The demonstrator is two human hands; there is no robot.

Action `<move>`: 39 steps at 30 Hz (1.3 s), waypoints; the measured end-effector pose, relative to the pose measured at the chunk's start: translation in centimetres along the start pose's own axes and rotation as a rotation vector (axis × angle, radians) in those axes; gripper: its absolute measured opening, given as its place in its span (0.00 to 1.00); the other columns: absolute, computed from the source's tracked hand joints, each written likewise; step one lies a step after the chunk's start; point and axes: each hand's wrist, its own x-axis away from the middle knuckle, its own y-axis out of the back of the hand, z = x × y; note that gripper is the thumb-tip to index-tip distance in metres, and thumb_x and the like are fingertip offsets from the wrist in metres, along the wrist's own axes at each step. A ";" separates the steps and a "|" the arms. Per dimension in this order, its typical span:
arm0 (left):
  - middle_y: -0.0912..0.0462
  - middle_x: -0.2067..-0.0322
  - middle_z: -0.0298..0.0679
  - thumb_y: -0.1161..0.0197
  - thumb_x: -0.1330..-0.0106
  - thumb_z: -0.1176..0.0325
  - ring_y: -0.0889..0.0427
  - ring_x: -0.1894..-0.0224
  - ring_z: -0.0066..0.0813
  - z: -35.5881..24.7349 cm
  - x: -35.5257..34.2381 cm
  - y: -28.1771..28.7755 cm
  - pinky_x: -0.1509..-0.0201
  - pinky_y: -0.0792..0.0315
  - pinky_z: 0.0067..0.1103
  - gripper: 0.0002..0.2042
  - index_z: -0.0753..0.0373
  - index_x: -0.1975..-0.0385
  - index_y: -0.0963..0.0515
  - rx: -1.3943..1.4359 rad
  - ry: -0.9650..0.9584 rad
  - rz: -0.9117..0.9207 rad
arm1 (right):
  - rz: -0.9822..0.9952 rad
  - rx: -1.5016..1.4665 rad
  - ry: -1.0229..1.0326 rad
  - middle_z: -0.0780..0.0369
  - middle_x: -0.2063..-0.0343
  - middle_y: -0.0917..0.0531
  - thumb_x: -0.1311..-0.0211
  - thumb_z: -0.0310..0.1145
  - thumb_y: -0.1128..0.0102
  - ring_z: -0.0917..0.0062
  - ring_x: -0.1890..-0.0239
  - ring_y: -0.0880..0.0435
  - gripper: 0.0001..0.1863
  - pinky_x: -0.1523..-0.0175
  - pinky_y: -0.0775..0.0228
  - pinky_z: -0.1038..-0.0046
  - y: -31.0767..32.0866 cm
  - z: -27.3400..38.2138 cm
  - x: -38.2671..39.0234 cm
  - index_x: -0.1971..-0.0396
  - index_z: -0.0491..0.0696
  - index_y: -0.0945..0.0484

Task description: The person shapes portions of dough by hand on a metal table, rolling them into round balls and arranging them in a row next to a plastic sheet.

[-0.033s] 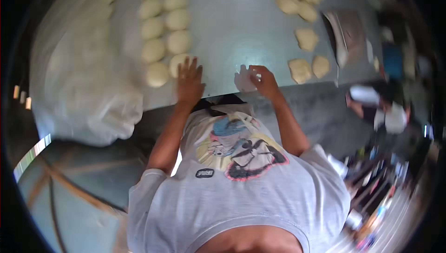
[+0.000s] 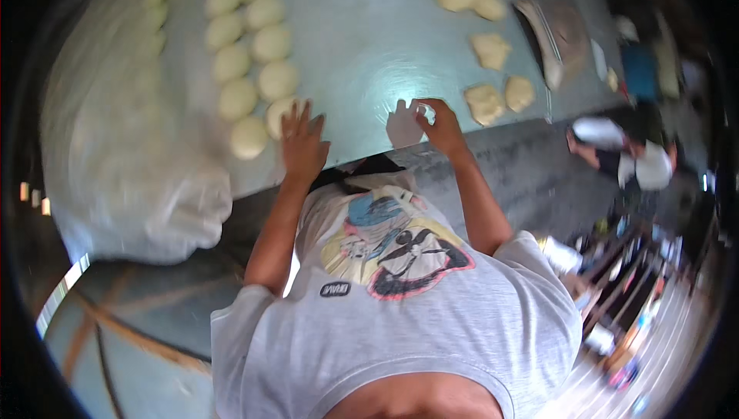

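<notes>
My left hand (image 2: pixel 305 142) is at the near edge of the table, open, with its fingers spread over the nearest dough ball (image 2: pixel 280 115) of the right-hand row. It partly covers that ball; how firmly it touches cannot be seen. Beside it lies another smooth, round dough ball (image 2: pixel 249 138), the nearest of the left row. My right hand (image 2: pixel 442 128) hovers over the bare tabletop, thumb and forefinger curled into a ring. The table shows through this ring, and nothing is visible in the fingers. A dark reflection of the hand lies on the shiny surface beside it.
Rough dough pieces (image 2: pixel 485 103) lie on the right of the grey-blue table (image 2: pixel 350 42). Beyond them is a brownish bag or cloth (image 2: pixel 558 38). Clear plastic sheeting (image 2: pixel 131 157) covers the left side and smaller dough pieces. Another person (image 2: pixel 643 163) is farther right.
The whole view has shifted a little, so the dough rows appear lower and more to the left. Both hands keep nearly the same pose and places by the table edge.
</notes>
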 end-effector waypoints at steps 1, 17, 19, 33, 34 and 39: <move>0.43 0.29 0.48 0.31 0.42 0.60 0.51 0.25 0.54 -0.5 -1.0 -0.6 0.26 0.56 0.53 0.25 0.56 0.43 0.24 0.032 0.037 0.000 | -0.161 0.132 0.079 0.50 0.53 0.18 0.41 0.34 0.34 0.56 0.49 0.20 0.17 0.43 0.30 0.62 2.7 -1.5 0.1 0.54 0.43 0.19; 0.50 0.32 0.68 0.37 0.33 0.56 0.50 0.28 0.61 -10.8 -3.2 -2.5 0.28 0.50 0.48 0.39 0.74 0.32 0.47 0.513 0.039 -0.249 | -0.594 -0.264 -0.181 0.58 0.63 0.15 0.47 0.37 0.27 0.67 0.62 0.15 0.20 0.57 0.24 0.69 5.7 -7.5 -2.7 0.58 0.44 0.23; 0.42 0.34 0.59 0.38 0.31 0.56 0.40 0.31 0.48 -15.6 -5.5 -1.7 0.33 0.39 0.42 0.34 0.71 0.33 0.42 1.142 0.227 -0.159 | -0.315 -0.499 0.065 0.59 0.61 0.16 0.46 0.32 0.29 0.68 0.60 0.16 0.21 0.55 0.24 0.70 4.2 -2.1 -1.1 0.53 0.45 0.24; 0.29 0.39 0.43 0.61 0.28 0.33 0.33 0.36 0.39 -20.2 -9.0 1.8 0.34 0.43 0.42 0.38 0.65 0.36 0.35 1.679 0.425 -0.396 | -0.704 0.239 0.613 0.56 0.82 0.19 0.40 0.54 0.36 0.62 0.79 0.17 0.24 0.75 0.28 0.64 14.3 4.5 -8.2 0.82 0.47 0.20; 0.32 0.36 0.45 0.61 0.29 0.33 0.35 0.34 0.42 -18.9 -8.6 0.6 0.33 0.44 0.45 0.39 0.65 0.34 0.37 1.612 0.571 -0.488 | -0.556 0.312 0.417 0.56 0.79 0.17 0.39 0.54 0.38 0.61 0.76 0.16 0.23 0.73 0.27 0.63 12.8 2.4 -7.6 0.78 0.48 0.18; 0.29 0.38 0.46 0.54 0.25 0.43 0.32 0.35 0.42 -19.0 -6.6 -6.5 0.33 0.39 0.44 0.33 0.66 0.34 0.39 1.937 1.140 0.148 | 0.101 -0.449 -0.095 0.55 0.71 0.14 0.34 0.53 0.42 0.69 0.65 0.17 0.26 0.57 0.28 0.67 2.5 -2.6 -2.7 0.69 0.40 0.16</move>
